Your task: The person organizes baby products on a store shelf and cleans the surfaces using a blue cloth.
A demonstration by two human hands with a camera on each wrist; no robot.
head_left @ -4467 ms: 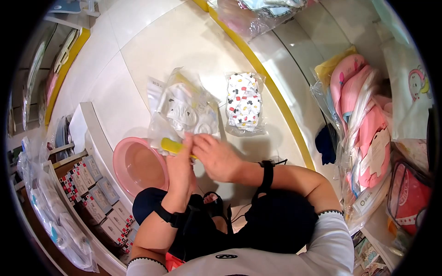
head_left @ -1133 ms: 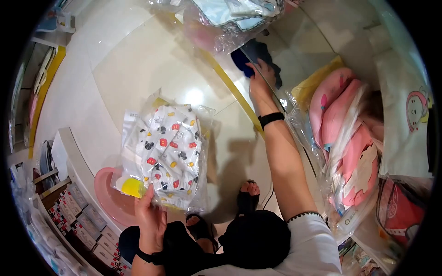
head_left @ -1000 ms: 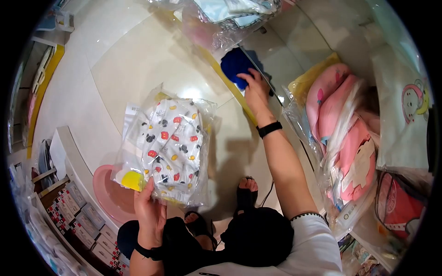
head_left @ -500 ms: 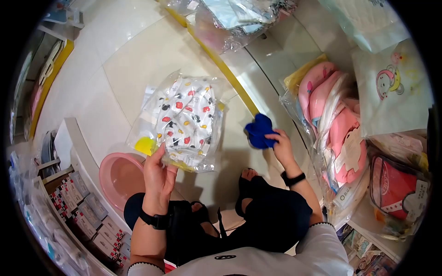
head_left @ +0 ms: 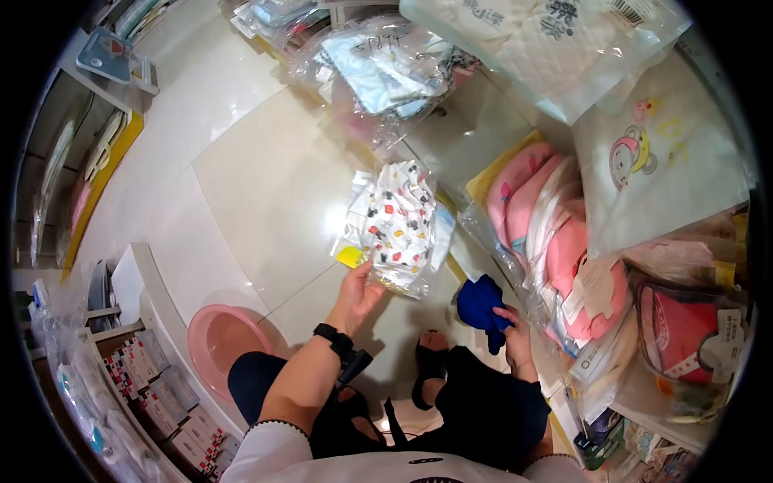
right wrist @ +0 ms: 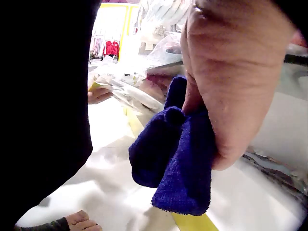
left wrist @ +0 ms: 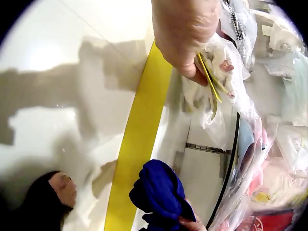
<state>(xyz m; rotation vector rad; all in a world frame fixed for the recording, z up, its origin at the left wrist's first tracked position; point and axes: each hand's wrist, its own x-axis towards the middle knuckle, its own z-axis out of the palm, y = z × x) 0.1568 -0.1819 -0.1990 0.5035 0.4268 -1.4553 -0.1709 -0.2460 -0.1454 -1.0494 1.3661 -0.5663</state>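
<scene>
In the head view my left hand (head_left: 357,298) grips clear plastic bags at their lower edge. The front bag (head_left: 400,221) holds white cloth printed with red, black and yellow figures. A yellow tab (head_left: 349,257) sticks out beside my thumb. Lower right, my right hand (head_left: 518,342) pinches a dark blue cloth (head_left: 481,304), which hangs in folds. The right wrist view shows this blue cloth (right wrist: 180,163) with a fuzzy, towel-like surface, bunched under my fingers. From the left wrist, the bags (left wrist: 224,77) show edge-on below my left hand (left wrist: 185,33).
A pink basin (head_left: 199,342) stands on the floor at left, beside a low shelf unit (head_left: 149,278) with small boxes. Bagged pink goods (head_left: 523,201) fill the right side. A bag of light blue cloth (head_left: 386,68) lies on the glossy shelf ahead.
My right hand has picked up the blue cloth from the shelf ledge and brought it back toward my knee. My left hand, still holding the bags, has shifted right toward the ledge.
</scene>
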